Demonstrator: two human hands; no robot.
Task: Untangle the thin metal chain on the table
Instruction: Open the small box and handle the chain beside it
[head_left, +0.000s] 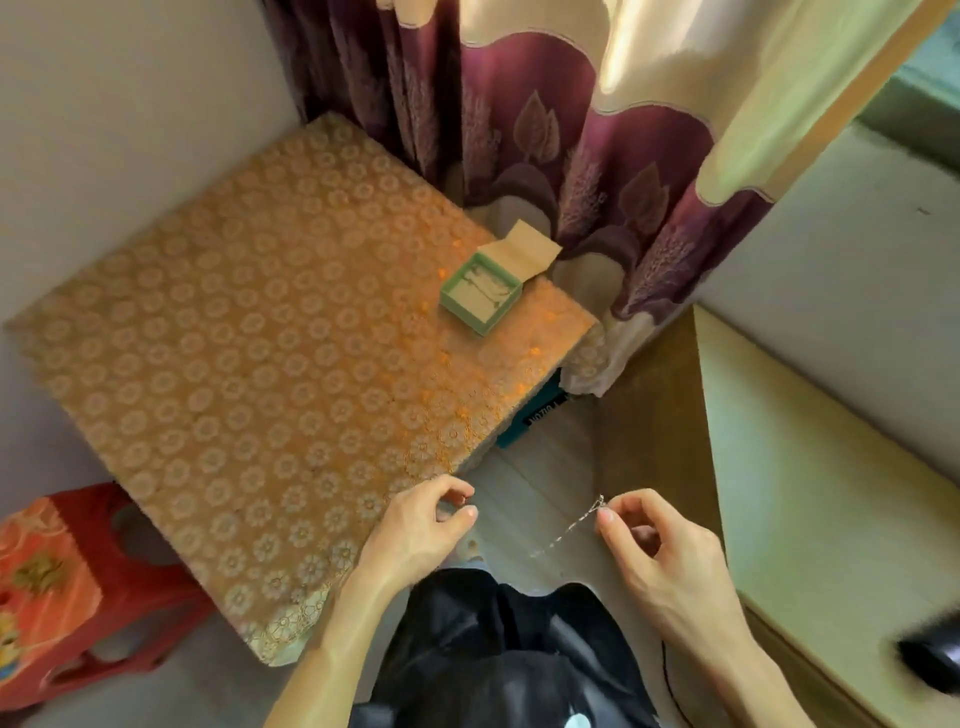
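A thin silver chain (569, 530) hangs in the air off the table's near right corner, over the floor. My right hand (649, 545) pinches its upper end between thumb and forefinger, and the chain trails down to the left. My left hand (421, 525) is beside the table corner with thumb and forefinger curled together; whether they pinch the chain's other end I cannot tell. The table (249, 364) carries an orange cloth with a white flower pattern.
An open green jewellery box (480, 297) with its lid up stands near the table's far right edge. A red plastic stool (67, 587) is at the lower left. Purple curtains (519, 130) hang behind, and a bed edge (810, 493) runs along the right.
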